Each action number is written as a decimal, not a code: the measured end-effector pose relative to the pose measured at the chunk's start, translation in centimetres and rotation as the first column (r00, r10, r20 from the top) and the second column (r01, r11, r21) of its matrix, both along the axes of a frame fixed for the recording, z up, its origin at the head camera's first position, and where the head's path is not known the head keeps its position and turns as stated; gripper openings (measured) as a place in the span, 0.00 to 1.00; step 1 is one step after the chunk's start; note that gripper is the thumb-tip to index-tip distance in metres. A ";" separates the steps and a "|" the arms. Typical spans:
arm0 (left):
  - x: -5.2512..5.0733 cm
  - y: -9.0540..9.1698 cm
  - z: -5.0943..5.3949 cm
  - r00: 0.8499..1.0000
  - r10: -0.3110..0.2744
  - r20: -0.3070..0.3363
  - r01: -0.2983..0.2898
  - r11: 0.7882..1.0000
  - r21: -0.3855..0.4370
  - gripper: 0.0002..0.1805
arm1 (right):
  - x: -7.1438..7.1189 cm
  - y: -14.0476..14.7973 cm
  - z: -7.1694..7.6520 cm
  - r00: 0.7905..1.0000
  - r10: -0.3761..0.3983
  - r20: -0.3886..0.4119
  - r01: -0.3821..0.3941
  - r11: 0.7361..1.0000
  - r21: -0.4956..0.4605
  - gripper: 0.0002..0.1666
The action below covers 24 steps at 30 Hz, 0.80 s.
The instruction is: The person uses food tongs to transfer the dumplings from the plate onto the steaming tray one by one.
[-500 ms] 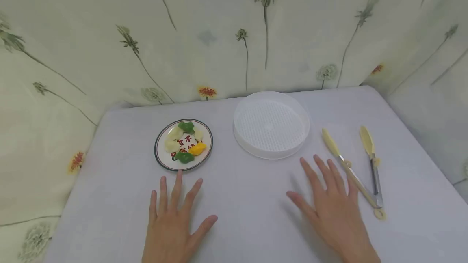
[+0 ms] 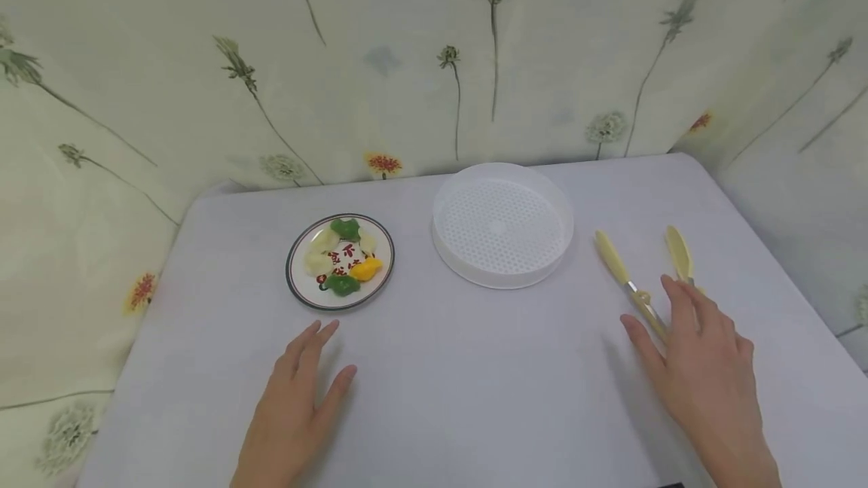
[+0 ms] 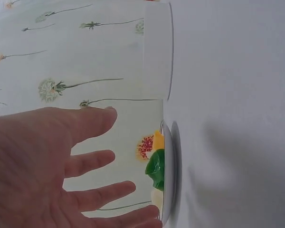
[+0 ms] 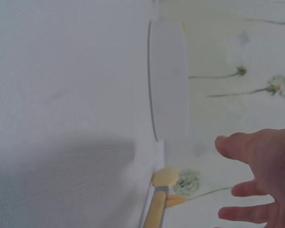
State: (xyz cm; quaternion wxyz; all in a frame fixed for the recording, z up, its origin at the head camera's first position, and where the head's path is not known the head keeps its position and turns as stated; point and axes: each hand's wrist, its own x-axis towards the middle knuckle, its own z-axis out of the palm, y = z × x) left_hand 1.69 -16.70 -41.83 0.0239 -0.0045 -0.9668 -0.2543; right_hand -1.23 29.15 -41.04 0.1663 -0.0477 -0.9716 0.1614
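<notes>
My right fingers (image 2: pixel 680 311) are loose and wide apart, over the tongs (image 2: pixel 613 257). The tongs lie on the surface (image 2: pixel 447 382), right of the round white tray (image 2: pixel 502 228). My left fingers (image 2: pixel 313 352) are wide too, near the plate (image 2: pixel 308 286).

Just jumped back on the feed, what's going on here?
A person has both hands out over a white table, holding nothing. The left hand is on the near side of a plate of small green, yellow and pale dumpling-like pieces. The right hand hovers over the spread tongs, hiding part of them. Between plate and tongs, farther back, sits a round white perforated tray with nothing in it.
</notes>
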 end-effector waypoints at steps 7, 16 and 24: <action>-1.0 -0.8 0.0 0.999 0.019 0.042 -0.025 0.990 0.140 0.33 | -0.4 0.5 -0.5 1.000 -0.006 -0.020 0.006 1.000 0.009 0.42; -2.2 -1.8 -0.2 0.949 0.138 0.285 -0.252 0.873 0.417 0.33 | -0.8 1.6 -1.1 0.999 -0.033 0.019 0.032 0.999 0.015 0.41; -3.6 -2.4 -0.8 0.865 0.180 0.469 -0.461 0.655 0.598 0.42 | -1.3 2.1 -1.5 0.998 -0.056 0.034 0.056 0.998 0.021 0.45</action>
